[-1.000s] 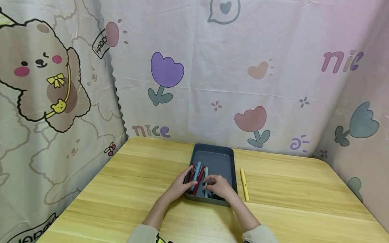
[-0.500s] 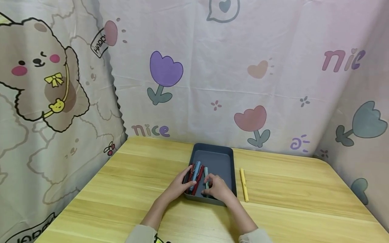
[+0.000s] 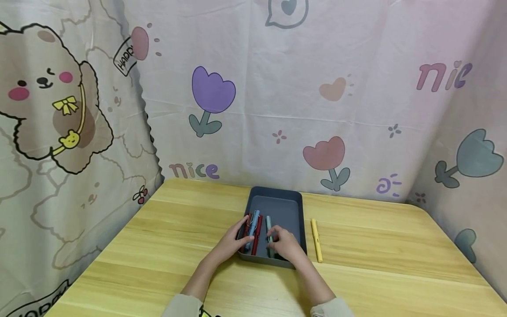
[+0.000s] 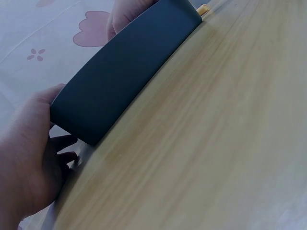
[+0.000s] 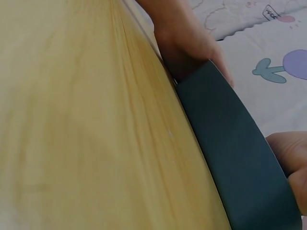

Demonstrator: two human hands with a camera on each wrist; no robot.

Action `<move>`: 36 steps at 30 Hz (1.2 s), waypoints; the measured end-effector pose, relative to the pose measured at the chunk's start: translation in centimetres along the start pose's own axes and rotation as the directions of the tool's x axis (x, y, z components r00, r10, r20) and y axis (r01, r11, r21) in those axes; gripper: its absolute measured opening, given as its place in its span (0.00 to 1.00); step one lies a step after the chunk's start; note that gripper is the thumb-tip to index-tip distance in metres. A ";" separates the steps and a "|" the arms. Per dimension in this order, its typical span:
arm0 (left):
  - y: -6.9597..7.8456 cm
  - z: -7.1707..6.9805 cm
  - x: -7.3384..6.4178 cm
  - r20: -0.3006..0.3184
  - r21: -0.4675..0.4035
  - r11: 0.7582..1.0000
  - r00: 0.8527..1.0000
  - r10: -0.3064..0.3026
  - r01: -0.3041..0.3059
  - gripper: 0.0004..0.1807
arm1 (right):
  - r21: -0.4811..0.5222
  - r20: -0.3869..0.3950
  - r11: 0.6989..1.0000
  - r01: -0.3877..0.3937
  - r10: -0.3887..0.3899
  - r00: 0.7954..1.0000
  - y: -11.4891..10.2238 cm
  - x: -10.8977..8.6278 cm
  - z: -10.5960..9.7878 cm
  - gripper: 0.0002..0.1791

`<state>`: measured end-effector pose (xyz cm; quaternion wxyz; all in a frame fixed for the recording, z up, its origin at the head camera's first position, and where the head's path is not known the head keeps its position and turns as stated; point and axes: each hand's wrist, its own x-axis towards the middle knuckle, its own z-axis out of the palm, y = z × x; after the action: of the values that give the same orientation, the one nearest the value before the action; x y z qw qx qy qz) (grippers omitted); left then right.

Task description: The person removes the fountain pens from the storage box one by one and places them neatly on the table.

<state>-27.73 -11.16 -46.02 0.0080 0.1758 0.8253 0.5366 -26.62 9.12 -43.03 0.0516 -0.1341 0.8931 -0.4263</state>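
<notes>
A dark grey tray (image 3: 279,207) lies on the table with several pens inside. My left hand (image 3: 229,243) grips its left side, thumb over the rim and other fingers outside, as the left wrist view shows at the tray wall (image 4: 124,72). Beside that thumb lie a blue pen (image 3: 255,216), a dark red pen (image 3: 258,229) and another dark red pen (image 3: 248,222) partly covered by the hand. My right hand (image 3: 287,245) reaches into the tray, thumb and index finger pinching a light green pen (image 3: 269,221). In the right wrist view the tray wall hides my right fingertips.
A yellow pen (image 3: 317,240) lies on the wooden table (image 3: 380,246) just right of the tray. A printed cloth (image 3: 269,88) hangs behind the table and along both sides.
The light green pen has shifted slightly right in the tray with my right fingers. The near end of the red pen beside it has swung a little right. My left hand keeps its place.
</notes>
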 end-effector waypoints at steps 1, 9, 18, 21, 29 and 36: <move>0.0 0.0 0.0 0.000 0.002 1.000 1.000 0.000 0.000 0.38 | 0.014 -0.001 1.000 -0.008 0.008 1.000 0.0 0.0 0.0 0.12; -0.1 -0.1 0.0 -0.008 0.013 1.000 1.000 0.002 -0.002 0.38 | 0.204 0.015 0.975 -0.087 0.085 0.996 -0.1 0.1 -0.3 0.12; -0.1 -0.2 -0.2 -0.014 0.020 1.000 1.000 -0.012 0.012 0.38 | 0.302 0.024 0.949 -0.093 0.090 0.996 0.2 -0.1 -0.8 0.10; 0.4 -0.3 -0.4 -0.010 0.025 1.000 1.000 -0.013 0.014 0.37 | 0.316 0.033 0.943 -0.099 0.094 0.995 0.4 -0.2 -0.9 0.10; 0.4 -0.1 -0.4 -0.012 0.029 1.000 1.000 0.000 0.001 0.37 | 0.330 0.034 0.937 -0.110 0.104 0.994 0.6 -0.3 -1.1 0.11; -0.3 0.0 -0.1 -0.002 0.021 1.000 1.000 0.003 -0.003 0.38 | 0.344 0.023 0.935 -0.088 0.085 0.996 0.2 -0.4 -1.9 0.11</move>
<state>-27.77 -11.32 -46.32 0.0046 0.1766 0.8307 0.5280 -26.69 10.81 -42.01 0.0964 -0.0853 0.8096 -0.5727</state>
